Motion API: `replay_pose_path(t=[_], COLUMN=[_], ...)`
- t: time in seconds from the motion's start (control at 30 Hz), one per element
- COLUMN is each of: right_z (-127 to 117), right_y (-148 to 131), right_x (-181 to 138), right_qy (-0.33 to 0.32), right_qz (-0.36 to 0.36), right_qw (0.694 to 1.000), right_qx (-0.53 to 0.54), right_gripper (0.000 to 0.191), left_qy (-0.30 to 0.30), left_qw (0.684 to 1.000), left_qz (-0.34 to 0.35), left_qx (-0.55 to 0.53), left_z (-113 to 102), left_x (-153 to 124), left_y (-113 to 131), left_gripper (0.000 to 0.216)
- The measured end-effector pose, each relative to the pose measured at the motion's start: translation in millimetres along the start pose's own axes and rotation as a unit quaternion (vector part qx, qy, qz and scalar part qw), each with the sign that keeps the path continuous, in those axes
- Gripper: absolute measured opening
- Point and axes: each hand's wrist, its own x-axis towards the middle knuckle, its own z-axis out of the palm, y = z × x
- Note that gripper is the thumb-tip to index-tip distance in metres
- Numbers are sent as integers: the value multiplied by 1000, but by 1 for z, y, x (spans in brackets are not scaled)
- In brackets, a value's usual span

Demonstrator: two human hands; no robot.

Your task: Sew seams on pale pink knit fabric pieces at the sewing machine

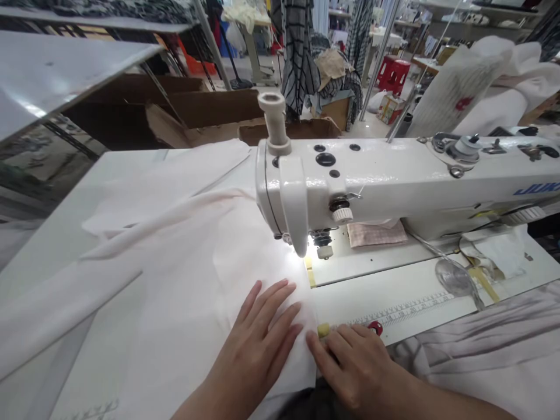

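Observation:
A white sewing machine (394, 175) stands across the table, its needle area (321, 245) lit. Pale pink-white fabric (184, 256) is spread to the left of it and runs under the machine's head. My left hand (262, 338) lies flat on the fabric with fingers stretched out, just in front of the needle. My right hand (354, 361) is beside it at the fabric's right edge, fingers curled and pressing the edge down near a small yellow piece (322, 330) and a red piece (375, 328) on the ruler strip.
A printed ruler (406, 309) runs along the table front. A folded pinkish cloth (376, 233) lies under the machine arm, white cloth (499, 251) to the right, grey fabric (490, 344) at the lower right. Cardboard boxes (175, 111) and hanging garments (297, 52) stand behind.

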Motion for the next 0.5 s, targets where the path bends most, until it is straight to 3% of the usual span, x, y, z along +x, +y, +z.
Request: replay_pose_path(t=[0.27, 0.5], right_z=[6, 9], right_y=[0, 0], right_x=[-1, 0], right_qy=[13, 16], right_qz=[5, 10], right_qw=[1000, 1000], right_qx=[16, 8], right_gripper=[36, 39], left_qy=[-19, -97], left_qw=[999, 994], left_qz=[29, 51], left_qx=[-31, -10], left_z=[-5, 5], left_x=[11, 29], left_y=[1, 1], left_gripper=[20, 32])
